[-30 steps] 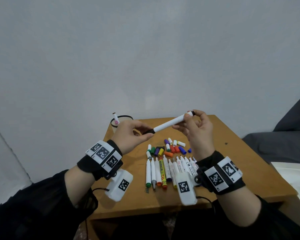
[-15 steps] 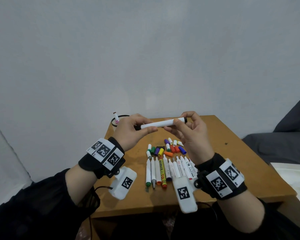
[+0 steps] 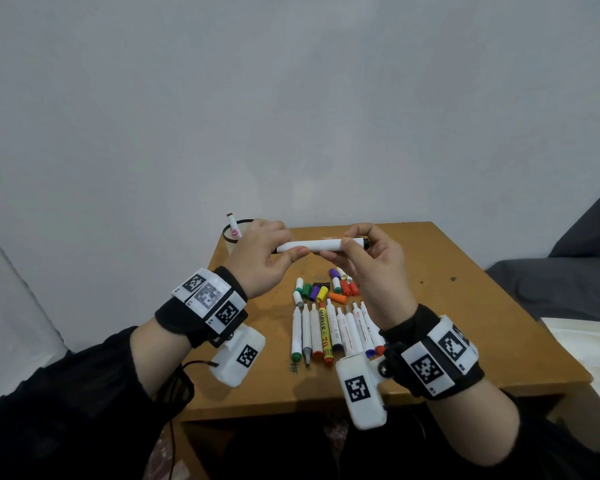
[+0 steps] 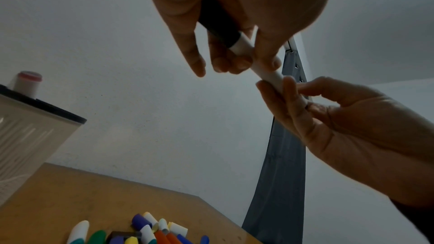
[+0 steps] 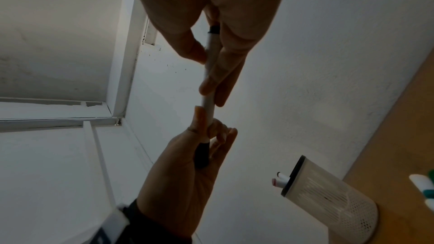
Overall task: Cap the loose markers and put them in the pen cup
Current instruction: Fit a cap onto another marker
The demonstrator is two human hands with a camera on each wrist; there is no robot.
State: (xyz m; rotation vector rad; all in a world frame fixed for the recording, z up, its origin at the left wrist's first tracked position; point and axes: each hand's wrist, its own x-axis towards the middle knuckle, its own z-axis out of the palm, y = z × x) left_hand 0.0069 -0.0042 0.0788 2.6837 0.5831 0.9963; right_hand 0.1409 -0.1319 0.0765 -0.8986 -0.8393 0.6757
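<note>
A white marker (image 3: 317,244) with a black cap (image 4: 219,25) is held level above the table by both hands. My left hand (image 3: 264,258) grips the capped end, the cap lying inside its curled fingers. My right hand (image 3: 368,258) pinches the other end, where a black tip (image 5: 214,29) shows. The white mesh pen cup (image 5: 328,198) with a black rim stands at the table's far left corner and holds two markers (image 5: 280,179). A row of uncapped markers (image 3: 329,332) lies on the table, with loose coloured caps (image 3: 326,289) just beyond it.
The small wooden table (image 3: 482,323) stands against a white wall. A dark grey cushion (image 3: 568,282) lies to the right with something white (image 3: 589,344) in front of it. Bare tabletop shows right of the markers.
The marker has gone from slanted to level and has risen slightly. My left hand has moved up and closed round the black cap, now seated on the marker's end.
</note>
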